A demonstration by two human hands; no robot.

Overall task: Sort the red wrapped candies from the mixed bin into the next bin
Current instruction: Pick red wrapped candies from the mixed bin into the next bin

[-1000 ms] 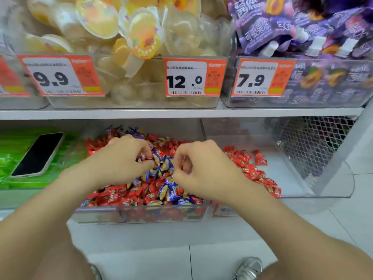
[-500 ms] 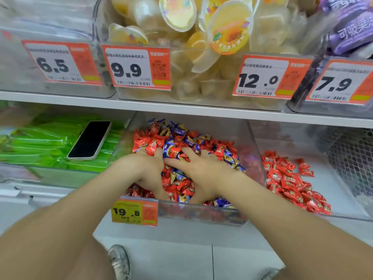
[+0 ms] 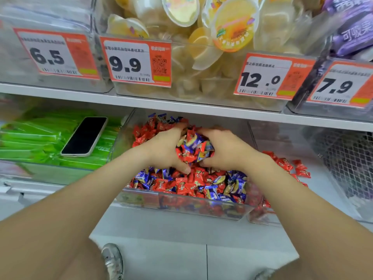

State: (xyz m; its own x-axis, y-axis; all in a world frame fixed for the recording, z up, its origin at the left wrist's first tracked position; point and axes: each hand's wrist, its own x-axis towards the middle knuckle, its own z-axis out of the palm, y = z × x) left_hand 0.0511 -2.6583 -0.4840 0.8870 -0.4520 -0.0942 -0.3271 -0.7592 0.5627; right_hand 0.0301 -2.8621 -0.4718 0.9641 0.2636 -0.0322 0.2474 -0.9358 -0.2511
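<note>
Both our hands are down in the mixed bin [image 3: 181, 207]: left hand [image 3: 163, 150] and right hand [image 3: 226, 150] cupped toward each other w/ a heap of red and blue wrapped candies [image 3: 193, 148] bunched between the palms, fingers curled into the pile, thumbs nearly meeting at the near side. Can't tell whether either hand actually pinches a single piece. Around the hands the mixed bin is full of red wrapped candies [image 3: 181, 184] mingled w/ blue-and-yellow ones [image 3: 236, 184]. Right of the mixed bin, touching its side wall, sits the next bin [image 3: 323, 188], clear, w/ a smaller scatter of sorted red candies [image 3: 284, 163] along its left part. Left of the mixed bin, a bin of green packets [image 3: 30, 142] w/ a dark phone [image 3: 84, 136] lying flat on top. Above the mixed bin, on the upper shelf, a 9.9 price tag [image 3: 135, 61] and yellow jelly cups [image 3: 232, 27].
</note>
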